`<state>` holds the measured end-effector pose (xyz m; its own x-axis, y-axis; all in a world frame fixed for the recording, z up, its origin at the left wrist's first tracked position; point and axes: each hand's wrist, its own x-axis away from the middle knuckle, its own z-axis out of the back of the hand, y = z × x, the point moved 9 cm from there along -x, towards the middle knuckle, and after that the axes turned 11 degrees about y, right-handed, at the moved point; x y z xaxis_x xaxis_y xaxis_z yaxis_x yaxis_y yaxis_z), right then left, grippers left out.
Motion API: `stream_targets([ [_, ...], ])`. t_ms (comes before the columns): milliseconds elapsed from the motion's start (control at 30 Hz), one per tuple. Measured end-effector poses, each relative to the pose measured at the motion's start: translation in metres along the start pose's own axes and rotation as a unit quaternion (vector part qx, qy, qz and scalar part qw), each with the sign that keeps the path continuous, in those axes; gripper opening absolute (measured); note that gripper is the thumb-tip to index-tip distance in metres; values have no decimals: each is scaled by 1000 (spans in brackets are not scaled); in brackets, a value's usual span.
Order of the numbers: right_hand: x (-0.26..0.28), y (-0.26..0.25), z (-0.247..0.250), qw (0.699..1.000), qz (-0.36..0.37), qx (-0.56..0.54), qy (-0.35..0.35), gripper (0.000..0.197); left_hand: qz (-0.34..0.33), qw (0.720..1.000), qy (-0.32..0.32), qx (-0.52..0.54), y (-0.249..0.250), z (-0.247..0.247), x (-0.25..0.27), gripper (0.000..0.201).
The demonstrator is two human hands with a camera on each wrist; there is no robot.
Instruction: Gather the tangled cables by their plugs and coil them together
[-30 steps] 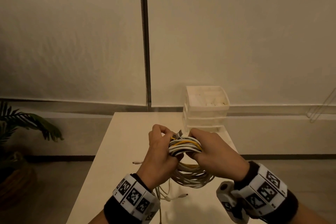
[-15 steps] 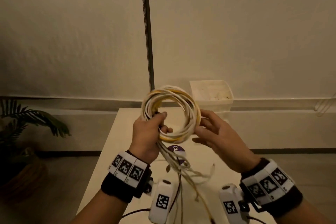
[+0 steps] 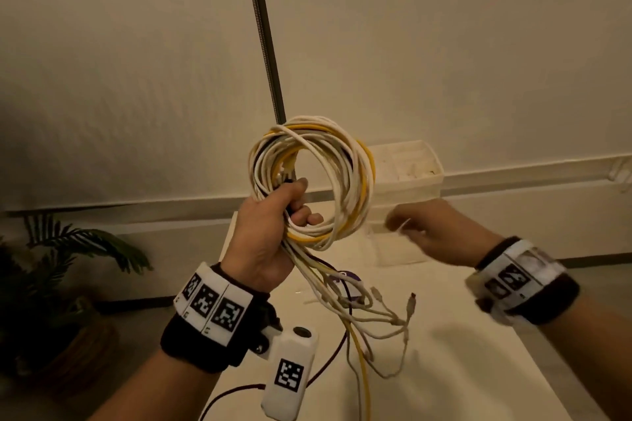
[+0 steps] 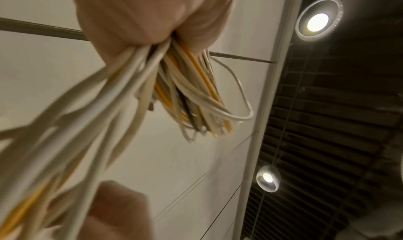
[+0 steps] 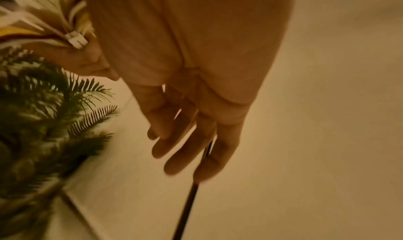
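Observation:
A coil of white and yellow cables [image 3: 355, 181] stands upright in the air above the table. My left hand [image 3: 273, 215] grips the coil at its lower left, fingers curled round the strands [image 4: 174, 81]. Loose cable ends with plugs [image 3: 410, 304] hang below the fist over the table. My right hand [image 3: 407, 225] is blurred, off to the right of the coil and apart from it. Its fingers [image 5: 196, 149] lie straight and hold nothing. A white plug [image 5: 76, 39] shows among the cables beside the thumb.
A white drawer box [image 3: 407, 171] stands at the far edge of the white table [image 3: 461, 352]. A purple round thing [image 3: 345, 278] lies on the table under the cable ends. A metal pole [image 3: 263, 44] rises behind; a potted plant [image 3: 68, 249] stands left.
Both hands lifted the coil from low over the table and turned it upright. The right hand has since left the coil and moved off to the right; the left keeps its grip.

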<state>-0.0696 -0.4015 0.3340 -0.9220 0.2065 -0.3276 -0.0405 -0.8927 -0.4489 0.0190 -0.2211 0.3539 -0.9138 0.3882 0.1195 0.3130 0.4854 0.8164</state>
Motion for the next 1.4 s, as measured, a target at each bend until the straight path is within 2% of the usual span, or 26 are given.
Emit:
stream_targets([
  [67,10,-6,56,989,-16,-3,147,40,-85,995,49,-8,20,9,-4,23],
  [100,23,-19,78,974,-15,-85,208,40,-128,989,78,-8,28,13,-4,18],
  [133,38,-37,85,956,-12,-195,220,38,-150,983,106,-3,31,17,-5,15],
  [167,49,-62,73,936,-5,-307,173,34,-150,980,132,12,29,20,-6,14],
  [200,58,-91,45,910,-2,-407,77,30,-138,978,153,28,23,23,-8,14],
  [233,66,-118,11,885,-4,-464,-25,27,-128,977,168,41,18,24,-9,15],
  [267,71,-132,-18,870,-24,-485,-79,23,-123,975,181,49,13,26,-8,14],
  [300,68,-133,-39,861,-65,-498,-84,21,-121,973,188,54,9,28,-8,11],
  [333,63,-125,-54,846,-111,-517,-65,26,-119,973,190,58,6,28,-8,8],
  [400,57,-106,-74,804,-184,-564,-43,44,-112,972,192,78,2,33,-7,17],
  [500,64,-101,-115,775,-224,-582,-105,58,-110,970,202,82,-3,38,-5,23],
  [533,65,-105,-126,742,-233,-615,-128,60,-110,969,209,74,-5,38,-3,26],
  [600,60,-115,-134,643,-232,-717,-134,64,-97,969,220,59,-14,40,2,34],
  [667,50,-113,-127,537,-239,-805,-87,75,-76,973,212,55,-26,41,5,29],
  [700,48,-110,-123,494,-245,-832,-58,80,-73,973,213,53,-31,44,6,25],
  [800,48,-89,-117,408,-276,-870,28,81,-97,966,236,45,-37,59,10,16],
  [867,49,-65,-112,366,-310,-872,93,67,-119,960,252,28,-39,70,12,14],
  [900,48,-52,-105,365,-321,-865,127,57,-125,957,261,17,-41,75,13,14],
  [933,45,-42,-97,384,-326,-851,150,47,-128,955,269,6,-43,80,14,15],
  [967,40,-36,-88,421,-321,-833,160,39,-126,954,273,-4,-46,82,14,17],
  [1100,25,-41,-63,613,-260,-732,148,29,-114,961,253,-22,-56,82,11,20],
  [1133,25,-42,-60,641,-255,-709,143,23,-114,963,243,-28,-58,80,11,21],
  [1200,24,-44,-55,653,-245,-706,122,25,-115,967,224,-45,-62,75,13,18],
  [1267,23,-40,-55,669,-248,-692,106,41,-122,967,213,-69,-63,71,16,10],
  [1367,24,-34,-53,753,-242,-601,112,33,-126,967,192,-112,-65,66,18,9],
  [1400,25,-32,-53,769,-247,-578,116,29,-128,966,183,-127,-66,64,18,8],
])
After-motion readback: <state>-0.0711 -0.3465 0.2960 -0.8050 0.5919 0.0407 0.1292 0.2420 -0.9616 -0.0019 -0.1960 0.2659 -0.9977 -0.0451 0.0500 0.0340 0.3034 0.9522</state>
